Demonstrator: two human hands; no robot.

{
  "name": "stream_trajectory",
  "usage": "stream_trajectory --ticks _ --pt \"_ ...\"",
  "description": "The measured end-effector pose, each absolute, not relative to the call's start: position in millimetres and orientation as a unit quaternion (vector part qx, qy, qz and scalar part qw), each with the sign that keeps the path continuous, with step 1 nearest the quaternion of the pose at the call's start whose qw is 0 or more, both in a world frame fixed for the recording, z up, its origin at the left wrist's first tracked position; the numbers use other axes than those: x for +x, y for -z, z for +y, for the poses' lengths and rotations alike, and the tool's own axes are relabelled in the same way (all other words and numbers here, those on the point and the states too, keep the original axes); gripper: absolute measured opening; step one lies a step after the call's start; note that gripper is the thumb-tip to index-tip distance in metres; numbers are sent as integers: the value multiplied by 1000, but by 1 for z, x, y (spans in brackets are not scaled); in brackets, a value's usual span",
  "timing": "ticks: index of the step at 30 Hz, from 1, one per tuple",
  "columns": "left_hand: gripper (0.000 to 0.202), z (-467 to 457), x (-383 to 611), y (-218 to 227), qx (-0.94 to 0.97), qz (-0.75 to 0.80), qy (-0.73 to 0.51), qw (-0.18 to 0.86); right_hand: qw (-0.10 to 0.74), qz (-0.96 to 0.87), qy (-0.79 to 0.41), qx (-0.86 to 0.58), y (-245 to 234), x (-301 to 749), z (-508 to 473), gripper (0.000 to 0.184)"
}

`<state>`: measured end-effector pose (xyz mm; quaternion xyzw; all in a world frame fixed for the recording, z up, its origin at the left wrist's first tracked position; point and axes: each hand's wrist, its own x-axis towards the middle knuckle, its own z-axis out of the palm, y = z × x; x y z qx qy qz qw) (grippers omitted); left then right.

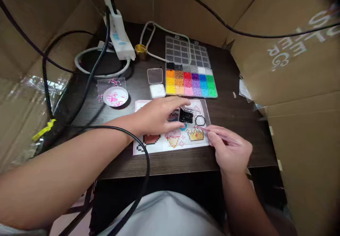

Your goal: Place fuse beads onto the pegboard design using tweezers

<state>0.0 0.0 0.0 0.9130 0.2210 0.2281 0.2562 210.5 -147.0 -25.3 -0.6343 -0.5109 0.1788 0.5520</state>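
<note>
My left hand [159, 114] reaches over the pattern sheet [148, 150], thumb and fingers closed about a small clear box of black beads [186, 116] with its lid raised. In my right hand [233, 151] is a pair of pink tweezers [224, 136], pinched between thumb and fingers. The tweezers' tips are over the sheet, between a printed crown [196, 134] and a ring of black beads [200, 120]. This ring lies on a clear pegboard [207, 114] on top of the sheet. Whether the tips hold a bead is too small to tell.
Behind the sheet stand a sorted bead case [191, 82] and a small box of white beads [157, 90]. A white dish [116, 96] of pink beads sits at left. A power strip [119, 34] and black cables [145, 158] surround the area; one crosses my left forearm. Cardboard walls [300, 122] enclose the table.
</note>
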Motion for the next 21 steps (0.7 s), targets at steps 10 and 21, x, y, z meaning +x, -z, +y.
stream_trajectory --ticks 10,21 --pt "54 0 -1 0 912 228 -223 258 554 -518 -176 -628 28 210 -147 15" --pt "52 -1 1 1 912 221 -231 257 540 -531 -169 -631 26 210 -147 13"
